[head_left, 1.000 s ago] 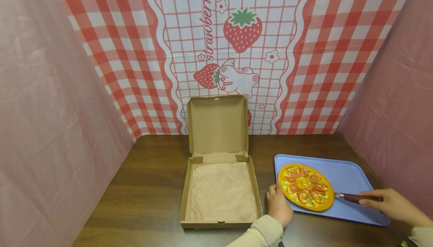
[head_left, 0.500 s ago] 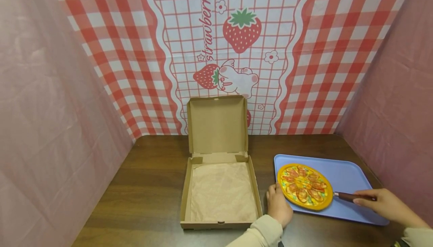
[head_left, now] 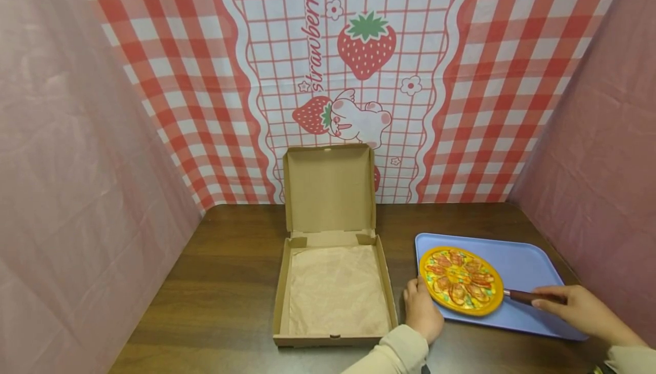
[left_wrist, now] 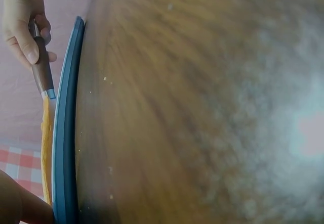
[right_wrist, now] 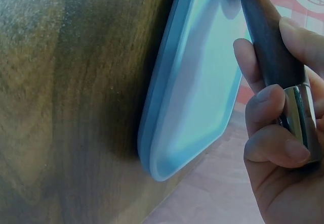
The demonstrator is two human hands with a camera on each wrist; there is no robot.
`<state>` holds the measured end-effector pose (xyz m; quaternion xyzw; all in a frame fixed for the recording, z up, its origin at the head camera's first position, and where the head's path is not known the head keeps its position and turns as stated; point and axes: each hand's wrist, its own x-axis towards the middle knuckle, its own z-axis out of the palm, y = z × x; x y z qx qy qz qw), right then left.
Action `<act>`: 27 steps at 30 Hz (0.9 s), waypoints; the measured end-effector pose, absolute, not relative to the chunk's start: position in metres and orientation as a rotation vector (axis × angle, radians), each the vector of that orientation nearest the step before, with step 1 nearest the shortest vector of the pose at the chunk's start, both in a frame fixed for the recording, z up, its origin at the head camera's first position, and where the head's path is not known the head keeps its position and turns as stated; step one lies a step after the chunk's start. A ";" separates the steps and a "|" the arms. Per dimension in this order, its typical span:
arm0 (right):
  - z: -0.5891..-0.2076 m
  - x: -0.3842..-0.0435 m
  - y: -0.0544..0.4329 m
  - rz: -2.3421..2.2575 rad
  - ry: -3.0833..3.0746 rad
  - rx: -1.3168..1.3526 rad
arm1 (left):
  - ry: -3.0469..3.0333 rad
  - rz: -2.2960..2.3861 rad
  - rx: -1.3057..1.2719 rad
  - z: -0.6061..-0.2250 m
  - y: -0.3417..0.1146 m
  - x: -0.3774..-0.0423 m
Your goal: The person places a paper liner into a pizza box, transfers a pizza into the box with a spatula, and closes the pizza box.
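A round pizza with an orange crust lies over the left part of a light-blue tray. My right hand grips the dark brown handle of a spatula, whose blade is hidden under the pizza. In the right wrist view, fingers curl round the handle near its metal end cap. At the tray's left edge is my left hand, its fingers curled at the rim beside the crust. The left wrist view shows the pizza edge-on, close over the tray.
An open cardboard pizza box stands left of the tray, lid upright at the back. Brown paper lines its base. The wooden table runs to a checked strawberry cloth behind, with pink curtains at the sides.
My right hand has moved slightly left with the spatula. The pizza has shifted a little left and away from me. My left hand has kept its place.
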<state>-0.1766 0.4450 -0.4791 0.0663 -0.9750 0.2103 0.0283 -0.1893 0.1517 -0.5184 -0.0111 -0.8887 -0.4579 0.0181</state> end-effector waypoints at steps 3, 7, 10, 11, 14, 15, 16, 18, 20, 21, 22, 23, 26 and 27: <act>-0.484 -0.175 0.448 0.656 -2.930 0.258 | -2.748 -1.443 -0.030 -0.518 0.152 -0.188; -0.489 -0.172 0.450 0.664 -2.872 0.279 | -2.738 -1.451 -0.022 -0.518 0.153 -0.187; -0.490 -0.172 0.451 0.685 -2.834 0.292 | -2.729 -1.441 -0.011 -0.518 0.153 -0.187; -0.490 -0.172 0.451 0.695 -2.827 0.295 | -2.726 -1.435 -0.006 -0.518 0.153 -0.187; -0.488 -0.172 0.452 0.715 -2.808 0.296 | -2.713 -1.422 0.006 -0.518 0.154 -0.188; -0.488 -0.172 0.453 0.719 -2.802 0.296 | -2.709 -1.425 0.012 -0.518 0.154 -0.188; -0.487 -0.172 0.453 0.719 -2.799 0.297 | -2.707 -1.425 0.015 -0.518 0.154 -0.188; -0.485 -0.172 0.454 0.714 -2.799 0.283 | -2.701 -1.427 0.015 -0.518 0.155 -0.188; -0.483 -0.171 0.455 0.717 -2.799 0.261 | -2.698 -1.437 0.019 -0.519 0.155 -0.188; -0.481 -0.170 0.456 0.710 -2.808 0.254 | -2.698 -1.438 0.020 -0.519 0.155 -0.188; -0.480 -0.169 0.456 0.708 -2.820 0.242 | -2.695 -1.430 0.012 -0.519 0.154 -0.188; -0.478 -0.169 0.456 0.703 -2.830 0.229 | -2.696 -1.429 0.009 -0.519 0.154 -0.188; -0.471 -0.168 0.457 0.699 -2.856 0.199 | -2.695 -1.432 -0.003 -0.519 0.154 -0.187; -0.468 -0.168 0.457 0.697 -2.858 0.197 | -2.695 -1.439 -0.004 -0.518 0.154 -0.187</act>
